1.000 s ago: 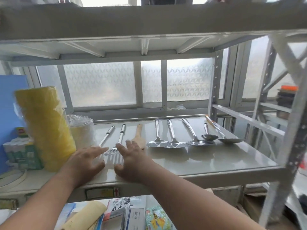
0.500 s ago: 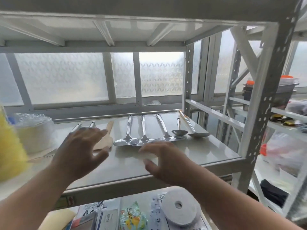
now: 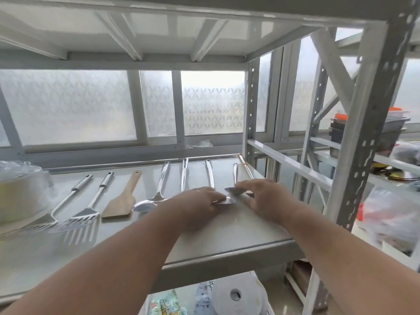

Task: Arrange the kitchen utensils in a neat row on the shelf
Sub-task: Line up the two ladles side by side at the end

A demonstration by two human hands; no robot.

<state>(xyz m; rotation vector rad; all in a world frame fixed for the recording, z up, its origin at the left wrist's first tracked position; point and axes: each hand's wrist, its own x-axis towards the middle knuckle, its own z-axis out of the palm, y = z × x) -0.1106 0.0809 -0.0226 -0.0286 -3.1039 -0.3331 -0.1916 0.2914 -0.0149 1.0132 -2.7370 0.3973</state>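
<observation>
A row of utensils lies on the grey shelf point(image 3: 227, 230), handles pointing to the window. From the left come two slotted steel spatulas point(image 3: 41, 221) point(image 3: 79, 220), a wooden spatula point(image 3: 120, 205), a steel ladle point(image 3: 145, 205), then several long steel utensils. My left hand point(image 3: 200, 201) lies palm down, its fingertips on the head of a steel turner point(image 3: 223, 201). My right hand point(image 3: 266, 198) rests beside it, fingers touching the bowl of a small spoon point(image 3: 235, 173). The hands hide the heads of the other utensils at the right end.
A plastic-wrapped stack of containers point(image 3: 20, 192) stands at the shelf's left end. The rack's perforated post point(image 3: 368, 133) rises at the right, with a neighbouring rack of boxes point(image 3: 391, 133) beyond. A tape roll point(image 3: 236, 294) and packets point(image 3: 168, 305) lie on the lower shelf.
Both hands have travelled right along the shelf, from the slotted spatulas to the utensils at the right end. The view has swung right and the yellow pack has left it.
</observation>
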